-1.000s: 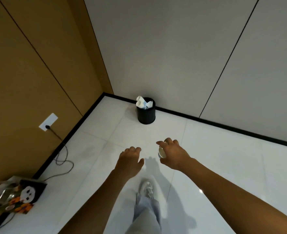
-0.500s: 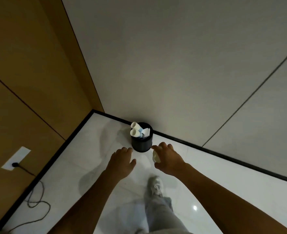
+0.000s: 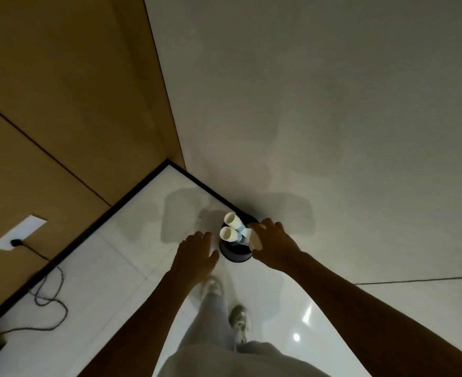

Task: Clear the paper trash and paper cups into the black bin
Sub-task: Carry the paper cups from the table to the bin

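A small black bin (image 3: pixel 235 253) stands on the white floor against the grey wall, near the room's corner. Two white paper cups (image 3: pixel 230 226) stick out of its top, with some blue and white paper beside them. My right hand (image 3: pixel 274 244) grips another white paper cup (image 3: pixel 255 240) and holds it right over the bin's right rim. My left hand (image 3: pixel 196 253) hovers just left of the bin, palm down, fingers loosely bent, holding nothing.
A brown panelled wall (image 3: pixel 61 118) runs along the left with a white socket (image 3: pixel 18 236) and a black cable (image 3: pixel 47 297) looping over the floor. My legs and shoes (image 3: pixel 239 321) are below the bin. A black skirting strip lines the walls.
I have walked up to the bin, which now sits right under my hands. My right hand has carried the cup forward from open floor to over the bin's rim.
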`<action>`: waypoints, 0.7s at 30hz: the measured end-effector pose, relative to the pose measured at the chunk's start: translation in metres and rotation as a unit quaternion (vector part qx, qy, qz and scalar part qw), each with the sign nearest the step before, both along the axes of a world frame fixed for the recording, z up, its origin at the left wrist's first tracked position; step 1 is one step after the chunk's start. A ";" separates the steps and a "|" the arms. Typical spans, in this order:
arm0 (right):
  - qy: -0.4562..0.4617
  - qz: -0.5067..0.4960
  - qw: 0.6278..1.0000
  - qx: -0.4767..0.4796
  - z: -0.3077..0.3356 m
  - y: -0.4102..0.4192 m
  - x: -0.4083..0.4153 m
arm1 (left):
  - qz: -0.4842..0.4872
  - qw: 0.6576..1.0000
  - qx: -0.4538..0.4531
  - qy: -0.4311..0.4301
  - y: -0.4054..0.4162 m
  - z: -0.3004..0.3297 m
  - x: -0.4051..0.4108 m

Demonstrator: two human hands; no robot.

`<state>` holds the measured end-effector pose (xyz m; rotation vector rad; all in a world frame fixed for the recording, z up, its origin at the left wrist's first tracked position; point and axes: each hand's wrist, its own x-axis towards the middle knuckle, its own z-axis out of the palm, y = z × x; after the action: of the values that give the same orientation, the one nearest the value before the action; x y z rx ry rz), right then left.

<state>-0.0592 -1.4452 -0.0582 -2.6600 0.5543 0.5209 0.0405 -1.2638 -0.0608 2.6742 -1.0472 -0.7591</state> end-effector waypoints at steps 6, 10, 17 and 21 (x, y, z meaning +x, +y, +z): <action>0.010 -0.023 1.000 0.012 -0.026 -0.046 0.076 | 0.004 0.999 0.016 0.029 -0.032 -0.034 0.067; 0.016 -0.044 0.999 0.026 -0.055 -0.071 0.113 | 0.036 0.998 0.022 0.052 -0.047 -0.064 0.102; 0.047 -0.014 0.998 0.050 -0.148 -0.101 0.169 | 0.130 0.987 0.018 0.094 -0.060 -0.144 0.132; 0.054 0.011 0.996 0.069 -0.223 -0.100 0.182 | 0.194 0.974 0.006 0.116 -0.064 -0.203 0.130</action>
<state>0.1224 -1.5452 -0.2816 -2.5206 0.5019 0.6870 0.1706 -1.3274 -0.2641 2.5975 -0.4445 -0.9596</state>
